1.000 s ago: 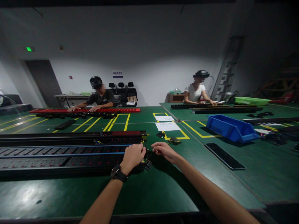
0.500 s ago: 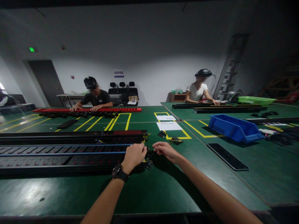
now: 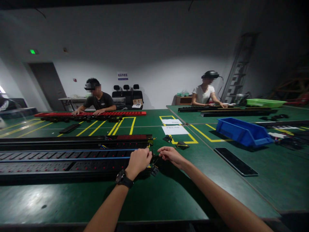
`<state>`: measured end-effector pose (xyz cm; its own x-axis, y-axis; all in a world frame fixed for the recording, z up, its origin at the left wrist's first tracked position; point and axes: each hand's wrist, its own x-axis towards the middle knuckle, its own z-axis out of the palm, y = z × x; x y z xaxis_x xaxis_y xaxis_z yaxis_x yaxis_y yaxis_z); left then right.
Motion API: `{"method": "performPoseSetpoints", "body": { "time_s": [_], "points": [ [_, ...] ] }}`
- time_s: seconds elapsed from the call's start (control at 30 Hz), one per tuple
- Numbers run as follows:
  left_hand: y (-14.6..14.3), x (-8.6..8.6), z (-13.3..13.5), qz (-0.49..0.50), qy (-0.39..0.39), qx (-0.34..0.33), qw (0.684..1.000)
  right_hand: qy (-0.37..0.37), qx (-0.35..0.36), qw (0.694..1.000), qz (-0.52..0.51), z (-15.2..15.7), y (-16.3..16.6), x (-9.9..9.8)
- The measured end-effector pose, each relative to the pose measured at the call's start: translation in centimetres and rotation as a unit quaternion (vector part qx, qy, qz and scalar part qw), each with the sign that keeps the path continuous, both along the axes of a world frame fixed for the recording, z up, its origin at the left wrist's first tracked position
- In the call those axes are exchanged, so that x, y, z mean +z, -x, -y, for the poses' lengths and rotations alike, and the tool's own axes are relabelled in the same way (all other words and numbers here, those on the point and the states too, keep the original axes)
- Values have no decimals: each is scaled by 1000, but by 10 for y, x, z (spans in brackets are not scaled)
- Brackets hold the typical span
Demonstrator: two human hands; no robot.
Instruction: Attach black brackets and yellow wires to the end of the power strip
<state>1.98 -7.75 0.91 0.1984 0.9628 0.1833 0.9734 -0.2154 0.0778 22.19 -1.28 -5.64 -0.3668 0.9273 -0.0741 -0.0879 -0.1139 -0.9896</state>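
My left hand [image 3: 139, 160], with a dark watch on the wrist, is closed at the right end of a long black power strip [image 3: 96, 155] with blue edges. What its fingers grip is hidden. Just to the right, my right hand [image 3: 172, 156] is closed in a pinch, and anything in it is too small to make out. Below and between the hands, a small black connector piece [image 3: 154, 171] sits by the strip's end, with thin wires near it. A second black power strip [image 3: 91, 167] with red dots lies along the near side.
Small black parts with yellow wires [image 3: 182, 145] lie beyond my right hand, near white paper sheets [image 3: 175, 130]. To the right are a phone [image 3: 236, 161] and a blue bin [image 3: 241, 132]. Two people work across the table, one at a red rail [image 3: 130, 113].
Both my hands have stayed in almost the same place and pose. Across the table, the head of the person on the left has turned and lifted slightly.
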Motion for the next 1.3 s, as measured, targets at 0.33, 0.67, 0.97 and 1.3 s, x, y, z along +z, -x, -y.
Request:
{"method": "performPoseSetpoints", "body": {
  "time_s": [0.33, 0.67, 0.97, 1.3],
  "points": [
    [2, -3, -2, 0, -9, -10, 1000, -42, -75, 995, 51, -5, 1, -1],
    [2, -3, -3, -8, -10, -13, 1000, -269, -248, 725, 583, -28, -77, 14],
    [3, -3, -2, 4, 2, -15, 1000, -290, -251, 675, 631, -34, -84, -3],
    [3, -4, -2, 6, -12, -19, 1000, -302, -248, 652, 650, -35, -86, -8]
  ]
}}
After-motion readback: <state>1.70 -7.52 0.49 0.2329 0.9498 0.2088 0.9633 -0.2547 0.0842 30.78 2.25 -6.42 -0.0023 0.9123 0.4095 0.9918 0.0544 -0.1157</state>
